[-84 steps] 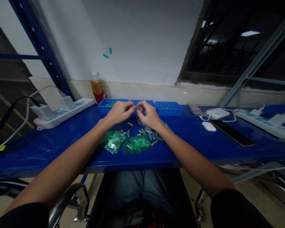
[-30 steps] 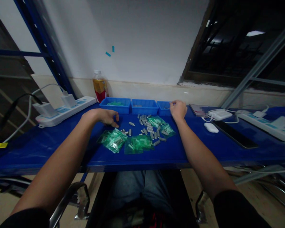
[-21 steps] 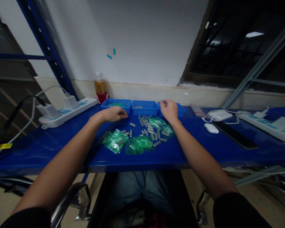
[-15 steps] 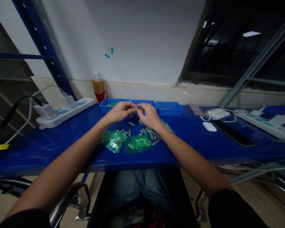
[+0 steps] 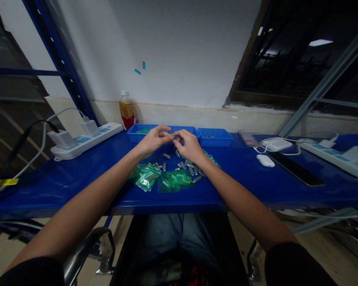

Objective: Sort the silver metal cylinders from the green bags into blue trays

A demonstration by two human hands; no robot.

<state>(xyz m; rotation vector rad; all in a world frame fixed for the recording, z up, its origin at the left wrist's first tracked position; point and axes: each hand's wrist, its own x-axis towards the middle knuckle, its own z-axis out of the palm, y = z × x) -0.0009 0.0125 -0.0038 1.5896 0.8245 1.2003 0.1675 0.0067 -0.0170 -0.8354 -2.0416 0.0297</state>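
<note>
My left hand (image 5: 156,140) and my right hand (image 5: 188,145) meet at the fingertips above the table, just in front of the blue trays. Both are closed in a pinch; whatever lies between the fingers is too small or hidden to name. Below them are scattered several small metal cylinders (image 5: 191,171). Nearer the table's front edge lie a green plastic bag with metal pieces (image 5: 148,177) and a flat green bag with pale pieces (image 5: 175,181). Another bit of green plastic (image 5: 212,159) shows beside my right wrist.
Blue trays (image 5: 215,142) line the back, one holding green material. A drink bottle (image 5: 127,111) stands behind them. Power strips (image 5: 77,147) with cables sit at both sides. A black phone (image 5: 296,169) and a white earbud case (image 5: 265,160) lie at right.
The whole view has shifted slightly, so things appear a little farther right. My left fingers are spread somewhat more, while the fingertips of both hands stay together.
</note>
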